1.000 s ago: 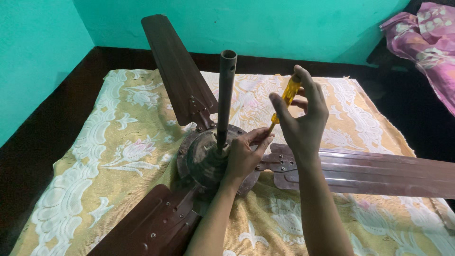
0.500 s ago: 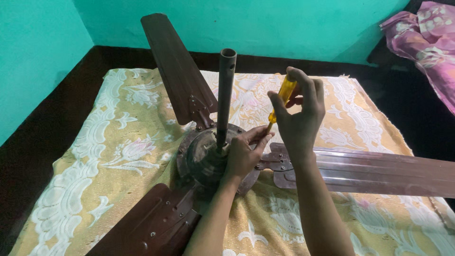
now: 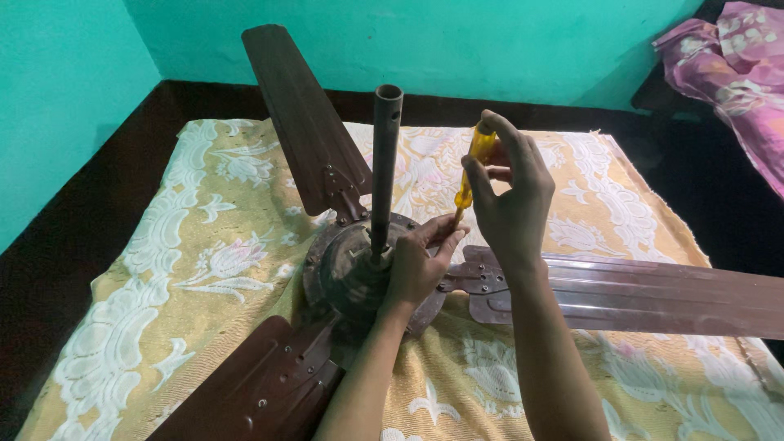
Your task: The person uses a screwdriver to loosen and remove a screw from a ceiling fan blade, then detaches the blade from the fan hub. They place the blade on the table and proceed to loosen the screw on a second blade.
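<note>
Since half a second ago, almost nothing shifted: right hand (image 3: 513,196) raised a touch, fingertip capping the handle top, same pose otherwise; left hand (image 3: 416,263) unmoved on the motor.

Yellow-handled screwdriver (image 3: 474,167) pinched upright between right thumb and fingers, index tip on the butt end, slightly tilted, shaft running down and left out of the grip. Tip lost behind the left fingers, at the right edge of the ceiling fan motor housing (image 3: 347,273), near the bracket of the right blade (image 3: 637,294).

Left hand curled against the housing, fingertips pinched around the shaft near the tip; exact contact not clear.

Down rod (image 3: 384,163) standing upright from the housing, just left of the screwdriver. Far blade (image 3: 298,114) pointing away, near blade (image 3: 253,392) toward bottom left. All lying on a yellow floral cloth (image 3: 163,269).
</note>
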